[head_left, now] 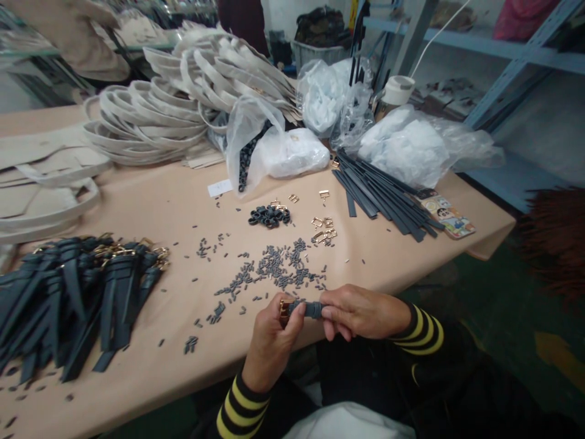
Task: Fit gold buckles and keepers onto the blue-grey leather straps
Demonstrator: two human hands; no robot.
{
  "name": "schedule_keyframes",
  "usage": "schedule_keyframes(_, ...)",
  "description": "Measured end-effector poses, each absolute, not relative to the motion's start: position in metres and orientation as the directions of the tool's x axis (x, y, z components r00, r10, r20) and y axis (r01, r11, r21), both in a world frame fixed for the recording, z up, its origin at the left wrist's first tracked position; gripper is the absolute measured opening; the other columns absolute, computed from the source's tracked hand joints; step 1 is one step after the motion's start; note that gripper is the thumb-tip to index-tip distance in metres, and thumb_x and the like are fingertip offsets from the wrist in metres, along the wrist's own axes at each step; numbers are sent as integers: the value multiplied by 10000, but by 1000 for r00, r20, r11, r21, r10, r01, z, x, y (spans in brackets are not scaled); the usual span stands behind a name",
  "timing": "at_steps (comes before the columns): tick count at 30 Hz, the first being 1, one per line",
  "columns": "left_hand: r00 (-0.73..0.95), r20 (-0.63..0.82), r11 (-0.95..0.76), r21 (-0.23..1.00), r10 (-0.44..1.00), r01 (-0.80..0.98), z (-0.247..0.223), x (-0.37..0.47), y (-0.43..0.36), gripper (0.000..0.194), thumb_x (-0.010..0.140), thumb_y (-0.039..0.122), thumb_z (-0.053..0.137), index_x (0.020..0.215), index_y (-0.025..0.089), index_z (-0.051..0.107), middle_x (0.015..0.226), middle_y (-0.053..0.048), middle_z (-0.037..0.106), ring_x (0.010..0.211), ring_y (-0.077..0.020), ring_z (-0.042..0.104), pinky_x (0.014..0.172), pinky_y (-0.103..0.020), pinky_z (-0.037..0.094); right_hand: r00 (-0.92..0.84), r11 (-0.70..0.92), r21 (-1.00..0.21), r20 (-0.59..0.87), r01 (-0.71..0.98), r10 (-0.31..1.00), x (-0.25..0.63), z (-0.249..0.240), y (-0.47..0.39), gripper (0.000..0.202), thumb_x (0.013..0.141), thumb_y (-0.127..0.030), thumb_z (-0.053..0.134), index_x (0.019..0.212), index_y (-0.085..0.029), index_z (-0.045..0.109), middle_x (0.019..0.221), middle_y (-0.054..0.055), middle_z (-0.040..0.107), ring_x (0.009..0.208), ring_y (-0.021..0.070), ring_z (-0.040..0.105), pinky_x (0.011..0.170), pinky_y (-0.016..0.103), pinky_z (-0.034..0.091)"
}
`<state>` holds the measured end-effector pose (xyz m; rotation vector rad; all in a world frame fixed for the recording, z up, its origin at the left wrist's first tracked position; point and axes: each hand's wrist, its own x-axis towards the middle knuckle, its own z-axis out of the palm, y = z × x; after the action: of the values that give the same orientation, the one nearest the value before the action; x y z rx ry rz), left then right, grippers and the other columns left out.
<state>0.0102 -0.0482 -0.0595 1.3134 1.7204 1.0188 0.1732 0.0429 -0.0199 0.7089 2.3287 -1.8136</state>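
Close to the table's front edge, both hands hold one dark grey strap [312, 310] with a gold buckle [284, 310] at its left end. My left hand [276, 332] is closed around the buckle end, its thumb pressing on the strap. On the strap's other end, my right hand [356, 312] pinches with thumb and fingers. Beyond the hands lie many small dark grey pieces [274, 262] scattered on the table. Farther back are a pile of dark loops [269, 216] and several loose gold buckles [325, 228].
Buckled straps [68, 292] are heaped at the left. Plain dark strips [379, 192] lie at the back right beside a phone with a cartoon case [450, 214]. Cream bag handles [150, 116] and plastic bags [292, 152] stand along the back. A person [73, 39] is at the upper left.
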Motion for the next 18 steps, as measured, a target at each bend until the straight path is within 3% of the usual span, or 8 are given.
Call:
schedule_keyframes(5, -119, -112, 147, 927, 987, 344, -54, 9, -55, 227, 826, 368, 442, 708, 175, 437, 553, 57, 414, 481, -73, 378, 491, -204, 329, -892, 237, -902, -260, 361, 370, 177, -26, 38, 318, 899, -272, 370, 632, -127, 464, 524, -44, 432, 471, 30, 376, 493, 142, 306)
schedule_keyframes(10, -21, -110, 110, 928, 994, 355, -51, 14, -62, 233, 858, 366, 395, 719, 180, 415, 537, 60, 372, 479, -78, 359, 500, -216, 309, -891, 263, -880, -299, 396, 343, 175, -25, 32, 338, 901, -299, 348, 638, -130, 476, 514, -37, 448, 465, 39, 403, 503, 154, 323)
schedule_keyframes(14, -8, -84, 77, 872, 996, 483, -50, 18, -67, 284, 891, 368, 289, 713, 183, 412, 558, 17, 441, 533, -115, 436, 538, -251, 318, -881, 258, -861, -353, 438, 316, 172, -22, 18, 327, 914, -323, 278, 754, -139, 495, 587, -8, 528, 487, 65, 471, 539, 184, 390)
schedule_keyframes(16, -7, -62, 56, 831, 998, 553, -51, 16, -67, 288, 893, 374, 260, 753, 181, 420, 609, -14, 492, 572, -137, 469, 554, -270, 321, -851, 219, -861, -355, 458, 386, 171, -29, 9, 337, 919, -361, 239, 895, -145, 497, 688, 17, 567, 543, 87, 505, 581, 207, 431)
schedule_keyframes(18, -21, -47, 51, 825, 999, 562, -55, 11, -65, 281, 887, 388, 270, 763, 183, 418, 592, -7, 477, 556, -141, 459, 546, -277, 314, -819, 214, -864, -313, 456, 481, 167, -42, 2, 368, 908, -416, 249, 888, -156, 509, 729, 39, 571, 638, 121, 531, 672, 239, 453)
